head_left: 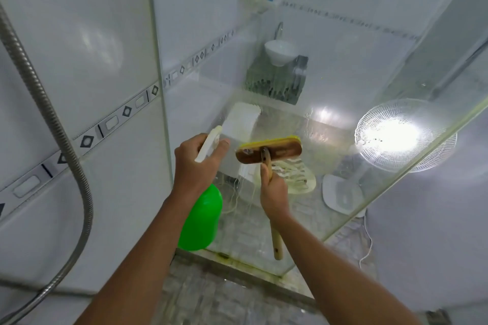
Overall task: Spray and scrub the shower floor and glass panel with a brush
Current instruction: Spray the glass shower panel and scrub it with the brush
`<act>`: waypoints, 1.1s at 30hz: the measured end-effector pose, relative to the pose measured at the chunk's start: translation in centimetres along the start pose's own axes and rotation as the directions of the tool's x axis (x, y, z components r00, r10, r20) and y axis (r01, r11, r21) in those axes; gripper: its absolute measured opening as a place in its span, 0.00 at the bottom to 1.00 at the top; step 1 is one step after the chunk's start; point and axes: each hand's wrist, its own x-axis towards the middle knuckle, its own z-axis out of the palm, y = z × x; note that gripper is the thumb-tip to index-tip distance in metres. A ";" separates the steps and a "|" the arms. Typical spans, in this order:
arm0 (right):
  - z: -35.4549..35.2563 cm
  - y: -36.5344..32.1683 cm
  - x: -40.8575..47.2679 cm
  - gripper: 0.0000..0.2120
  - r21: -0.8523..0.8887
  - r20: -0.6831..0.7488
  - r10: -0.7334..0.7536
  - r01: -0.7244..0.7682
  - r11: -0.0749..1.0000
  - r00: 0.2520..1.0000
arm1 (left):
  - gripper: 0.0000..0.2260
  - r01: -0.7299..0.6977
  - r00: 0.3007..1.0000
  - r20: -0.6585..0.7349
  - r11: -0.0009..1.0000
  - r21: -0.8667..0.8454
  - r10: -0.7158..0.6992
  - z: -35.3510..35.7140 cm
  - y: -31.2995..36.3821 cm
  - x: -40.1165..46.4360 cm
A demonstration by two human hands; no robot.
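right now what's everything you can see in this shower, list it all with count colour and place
green plastic spray bottle: one, green body with white trigger head, left of centre, held in the left hand
wooden scrub brush with yellow bristles: one, brown, centre, bristles against the glass
clear glass panel: one, streaked with wet runs, centre to right
flexible metal shower hose: one, silver, far left
white electric fan: one, right, seen through the glass
white bowl-shaped basin: one, upper centre, behind the glass
grey patterned tile floor: bottom centre
left hand: one, fingers closed around the sprayer's trigger head
right hand: one, gripping the brush handle
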 end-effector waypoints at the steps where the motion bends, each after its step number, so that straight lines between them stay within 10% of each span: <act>1: -0.8 -1.1 0.5 0.29 0.023 -0.012 -0.022 0.022 0.999 1.000 | 0.13 0.004 1.000 0.011 1.000 -0.012 -0.004 0.3 0.3 0.0; 14: -20.4 -21.0 8.3 0.28 0.434 -0.264 -0.185 0.288 0.854 0.947 | 0.18 -0.040 0.983 0.179 0.998 -0.040 0.046 4.8 8.9 1.1; 25: -17.1 -16.8 6.4 0.26 0.337 -0.276 -0.170 0.261 0.905 0.946 | 0.17 -0.093 0.985 0.147 0.996 -0.008 0.093 5.1 9.3 0.5; 33: -5.6 -1.9 0.1 0.38 0.238 -0.022 0.031 -0.025 0.971 0.999 | 0.11 -0.205 0.976 0.071 0.979 -0.010 0.206 3.6 9.3 0.5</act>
